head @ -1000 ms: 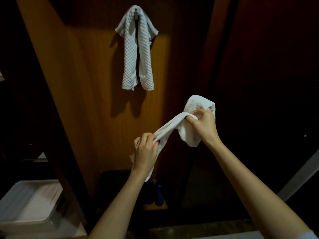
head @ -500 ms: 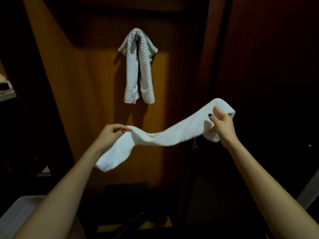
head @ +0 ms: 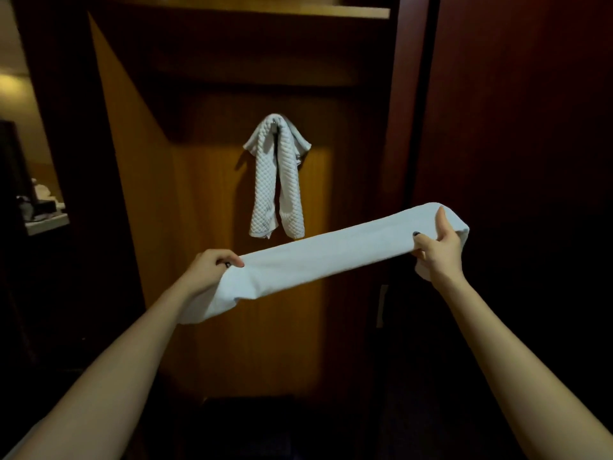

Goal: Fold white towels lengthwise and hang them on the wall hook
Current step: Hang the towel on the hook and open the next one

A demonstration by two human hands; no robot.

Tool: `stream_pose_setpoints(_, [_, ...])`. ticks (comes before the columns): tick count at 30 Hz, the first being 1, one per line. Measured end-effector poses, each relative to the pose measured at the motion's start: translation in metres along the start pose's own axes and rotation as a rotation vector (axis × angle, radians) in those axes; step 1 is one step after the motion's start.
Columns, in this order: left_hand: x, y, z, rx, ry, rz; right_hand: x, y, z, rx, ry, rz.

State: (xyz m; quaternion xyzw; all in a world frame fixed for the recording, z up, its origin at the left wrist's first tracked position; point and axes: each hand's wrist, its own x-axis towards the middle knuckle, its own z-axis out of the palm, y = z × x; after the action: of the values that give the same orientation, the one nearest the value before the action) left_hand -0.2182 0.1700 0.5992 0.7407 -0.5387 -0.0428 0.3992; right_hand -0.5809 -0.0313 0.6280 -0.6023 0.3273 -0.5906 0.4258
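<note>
A smooth white towel (head: 318, 257), folded into a long narrow band, stretches taut between my hands below the hook. My left hand (head: 209, 270) grips its lower left end, and a short tail hangs under that hand. My right hand (head: 439, 249) pinches its higher right end with the thumb up. A quilted white towel (head: 277, 180) hangs doubled over the wall hook (head: 275, 121) on the wooden panel, both tails down, just above the held towel.
The wooden back panel (head: 205, 194) sits inside a recessed closet with a shelf board (head: 331, 11) overhead. A dark red-brown door (head: 514, 161) fills the right. A ledge (head: 46, 222) with small items shows at far left.
My hands moved further apart and pulled the sagging towel flat and taut. The view tilted up, so the hung towel and hook now sit lower in the picture.
</note>
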Motion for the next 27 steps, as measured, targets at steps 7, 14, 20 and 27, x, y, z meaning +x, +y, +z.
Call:
stream_pose_setpoints(7, [0.022, -0.022, -0.003, 0.247, -0.016, -0.090, 0.019, -0.030, 0.045, 0.065, -0.179, -0.104])
stream_pose_setpoints(14, [0.068, -0.044, -0.020, -0.043, 0.338, -0.053, 0.074, -0.079, 0.113, 0.079, -0.250, -0.257])
stream_pose_setpoints(20, [0.161, -0.036, -0.111, -0.216, 0.509, 0.095, 0.135, -0.107, 0.168, 0.093, -0.196, -0.298])
stream_pose_setpoints(27, [0.258, -0.018, -0.187, -0.272, 0.575, 0.207, 0.213, -0.115, 0.229, 0.117, -0.124, -0.300])
